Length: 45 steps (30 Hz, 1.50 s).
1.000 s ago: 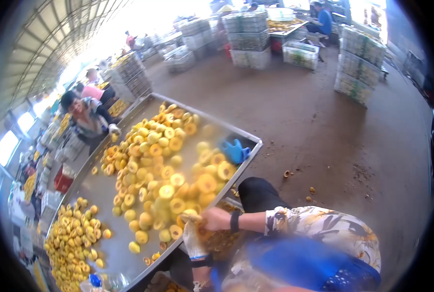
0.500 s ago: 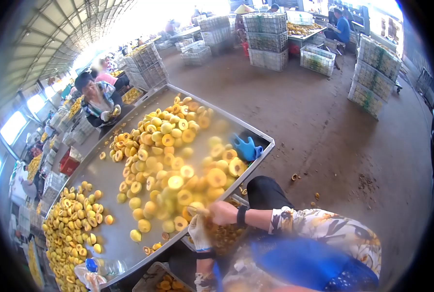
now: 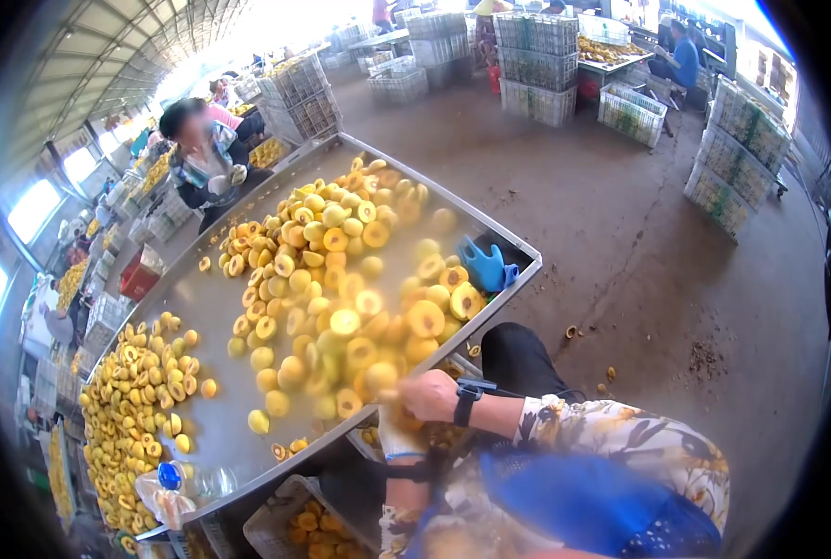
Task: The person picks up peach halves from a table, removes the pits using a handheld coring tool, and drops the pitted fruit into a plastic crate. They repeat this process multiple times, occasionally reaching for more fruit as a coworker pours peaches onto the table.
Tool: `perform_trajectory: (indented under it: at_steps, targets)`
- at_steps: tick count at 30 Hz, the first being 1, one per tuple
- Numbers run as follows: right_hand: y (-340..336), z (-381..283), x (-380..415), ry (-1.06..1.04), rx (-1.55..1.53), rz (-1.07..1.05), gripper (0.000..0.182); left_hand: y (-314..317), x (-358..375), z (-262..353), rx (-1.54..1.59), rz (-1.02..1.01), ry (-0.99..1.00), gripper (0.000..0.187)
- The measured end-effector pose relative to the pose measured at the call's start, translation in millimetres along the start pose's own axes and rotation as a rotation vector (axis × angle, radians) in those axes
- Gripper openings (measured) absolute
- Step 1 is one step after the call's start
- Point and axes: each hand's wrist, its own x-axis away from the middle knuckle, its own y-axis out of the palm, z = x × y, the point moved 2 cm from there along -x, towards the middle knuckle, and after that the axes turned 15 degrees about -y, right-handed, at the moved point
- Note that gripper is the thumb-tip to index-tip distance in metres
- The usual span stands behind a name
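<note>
My right hand [image 3: 429, 396], bare with a dark band at the wrist, is closed in a fist at the near edge of the metal table [image 3: 490, 312]. What it grips is hidden. Pressed up against it is my left hand [image 3: 400, 438] in a white glove, its fingers curled and blurred; I cannot make out what is in them. Just beyond both hands lies a big heap of halved yellow peaches [image 3: 344, 321], some cut face up with a brown hollow. Below the hands, more peach pieces are partly visible under the table edge.
A second peach pile [image 3: 141, 401] lies at the left. A plastic bottle [image 3: 212, 482] stands near the front corner, a blue glove [image 3: 483, 265] at the right corner. A crate [image 3: 271, 522] is below. A co-worker [image 3: 201, 158] faces the table; stacked crates [image 3: 737, 158] stand right.
The view has shifted, so the table and far crates sit differently in it. My hands stay together at the table edge, the left glove now more covered by the right hand.
</note>
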Motion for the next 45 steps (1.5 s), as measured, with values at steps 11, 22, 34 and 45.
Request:
perform_trajectory:
  at_steps: [11, 22, 34, 45]
  targets:
    - [-21, -24, 3, 0.126, -0.183, 0.225, 0.023, 47, 35, 51, -0.176, 0.411, 0.381, 0.02]
    - [-2, 4, -6, 0.165, -0.44, 0.082, 0.028, 33, 37, 49, -0.448, 0.438, 0.352, 0.024]
    - [12, -15, -2, -0.227, -0.104, 0.478, 0.018, 21, 48, 47, -0.688, 0.418, 0.357, 0.038]
    - [31, -23, 11, 0.084, -0.368, 0.022, 0.024, -27, 32, 46, -0.697, 0.855, 0.722, 0.035]
